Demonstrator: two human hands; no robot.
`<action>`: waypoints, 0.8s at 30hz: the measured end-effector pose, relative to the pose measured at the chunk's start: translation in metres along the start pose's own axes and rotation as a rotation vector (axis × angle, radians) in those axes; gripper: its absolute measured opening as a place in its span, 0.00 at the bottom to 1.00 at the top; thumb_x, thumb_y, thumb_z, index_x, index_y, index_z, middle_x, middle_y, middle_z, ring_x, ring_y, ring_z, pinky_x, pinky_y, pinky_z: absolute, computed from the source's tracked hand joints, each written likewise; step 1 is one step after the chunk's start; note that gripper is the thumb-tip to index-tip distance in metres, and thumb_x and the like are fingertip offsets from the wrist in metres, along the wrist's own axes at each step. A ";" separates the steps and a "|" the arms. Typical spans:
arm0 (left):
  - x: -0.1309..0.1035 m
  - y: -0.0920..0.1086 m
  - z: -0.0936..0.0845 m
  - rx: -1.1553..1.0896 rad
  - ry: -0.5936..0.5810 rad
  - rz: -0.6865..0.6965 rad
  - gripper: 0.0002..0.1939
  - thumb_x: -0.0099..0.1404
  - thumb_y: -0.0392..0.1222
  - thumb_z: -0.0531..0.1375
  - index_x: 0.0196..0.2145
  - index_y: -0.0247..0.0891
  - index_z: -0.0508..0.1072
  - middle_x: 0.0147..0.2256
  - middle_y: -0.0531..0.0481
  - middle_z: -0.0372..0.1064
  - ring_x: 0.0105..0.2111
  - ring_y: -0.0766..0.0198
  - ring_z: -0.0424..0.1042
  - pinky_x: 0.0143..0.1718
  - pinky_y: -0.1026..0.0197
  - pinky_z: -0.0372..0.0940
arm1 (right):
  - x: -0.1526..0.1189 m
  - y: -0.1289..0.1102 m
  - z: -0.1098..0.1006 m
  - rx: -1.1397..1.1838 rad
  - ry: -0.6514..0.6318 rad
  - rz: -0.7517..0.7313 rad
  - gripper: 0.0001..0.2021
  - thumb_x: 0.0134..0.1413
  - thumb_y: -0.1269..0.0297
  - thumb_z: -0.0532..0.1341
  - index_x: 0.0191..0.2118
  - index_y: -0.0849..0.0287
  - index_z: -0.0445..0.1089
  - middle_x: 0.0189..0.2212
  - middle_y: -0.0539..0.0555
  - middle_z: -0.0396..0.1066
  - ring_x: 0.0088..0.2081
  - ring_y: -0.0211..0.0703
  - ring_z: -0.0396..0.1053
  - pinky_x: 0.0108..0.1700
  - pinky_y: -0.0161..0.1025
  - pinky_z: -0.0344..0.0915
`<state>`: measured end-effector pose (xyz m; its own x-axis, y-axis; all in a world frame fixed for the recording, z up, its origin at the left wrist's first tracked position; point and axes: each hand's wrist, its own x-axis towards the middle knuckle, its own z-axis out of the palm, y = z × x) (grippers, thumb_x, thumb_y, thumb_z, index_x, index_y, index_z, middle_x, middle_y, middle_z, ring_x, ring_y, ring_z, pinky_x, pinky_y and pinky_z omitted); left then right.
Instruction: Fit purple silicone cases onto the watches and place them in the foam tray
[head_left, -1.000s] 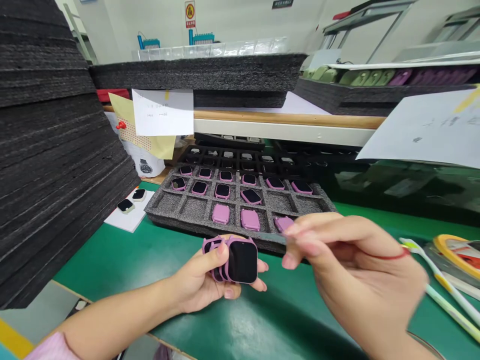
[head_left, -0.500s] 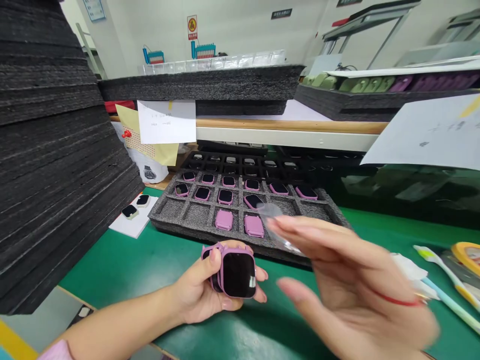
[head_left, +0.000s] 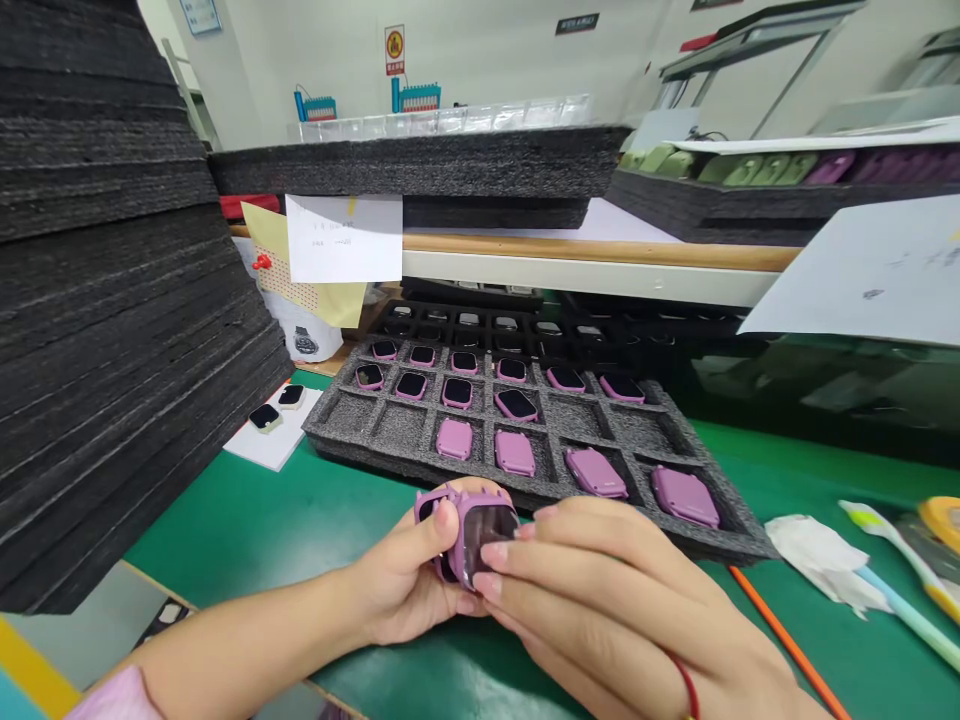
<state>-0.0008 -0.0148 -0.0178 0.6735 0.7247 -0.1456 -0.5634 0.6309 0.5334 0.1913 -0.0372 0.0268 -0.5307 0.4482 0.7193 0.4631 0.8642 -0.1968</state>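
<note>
My left hand (head_left: 420,575) is closed around two purple smartwatch bodies without straps, held one behind the other. The front smartwatch (head_left: 480,532) has its dark screen turned toward me; only the edge of the rear one (head_left: 426,508) shows. My right hand (head_left: 622,600) reaches in from the right, fingers together and fingertips touching the front screen. Its thumb is hidden, and I cannot make out whether anything thin is between the fingertips and the glass. Beyond the hands lies a black foam tray (head_left: 397,428) with several purple smartwatch bodies, some screen up, others back up.
Stacked black foam sheets (head_left: 120,300) rise at the left. Two pale watches (head_left: 265,417) lie on a white pad. A shelf (head_left: 600,272) spans the back. To the right are a crumpled tissue (head_left: 814,555), a toothbrush (head_left: 892,540), yellow tape (head_left: 941,522) and an orange stick (head_left: 787,640).
My right hand, earlier raised over the tray with a clear film at its fingertips, has come down left onto the front watch. The film no longer shows plainly. My left hand keeps its hold.
</note>
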 end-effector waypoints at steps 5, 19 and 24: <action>0.005 -0.005 0.000 0.083 0.000 0.050 0.25 0.50 0.55 0.75 0.37 0.37 0.76 0.30 0.50 0.73 0.29 0.68 0.72 0.26 0.70 0.61 | 0.007 0.003 0.013 0.110 -0.040 0.147 0.26 0.59 0.63 0.68 0.61 0.62 0.65 0.34 0.54 0.74 0.32 0.41 0.70 0.35 0.40 0.72; 0.006 -0.003 0.002 0.006 0.101 -0.064 0.32 0.48 0.63 0.73 0.33 0.27 0.82 0.27 0.41 0.78 0.22 0.70 0.73 0.16 0.75 0.54 | 0.007 0.013 0.018 0.168 -0.005 0.180 0.25 0.56 0.70 0.67 0.59 0.57 0.64 0.48 0.56 0.74 0.49 0.45 0.72 0.53 0.42 0.69; 0.009 -0.002 0.007 -0.025 0.324 -0.041 0.28 0.42 0.51 0.79 0.39 0.36 0.80 0.35 0.43 0.81 0.32 0.60 0.81 0.23 0.74 0.64 | 0.007 0.055 0.005 -0.068 0.015 0.281 0.19 0.57 0.64 0.65 0.54 0.59 0.70 0.44 0.58 0.75 0.46 0.49 0.74 0.49 0.47 0.73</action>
<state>0.0100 -0.0118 -0.0141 0.5108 0.7464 -0.4265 -0.5531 0.6652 0.5017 0.2098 0.0139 0.0177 -0.3645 0.6641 0.6528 0.6372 0.6891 -0.3452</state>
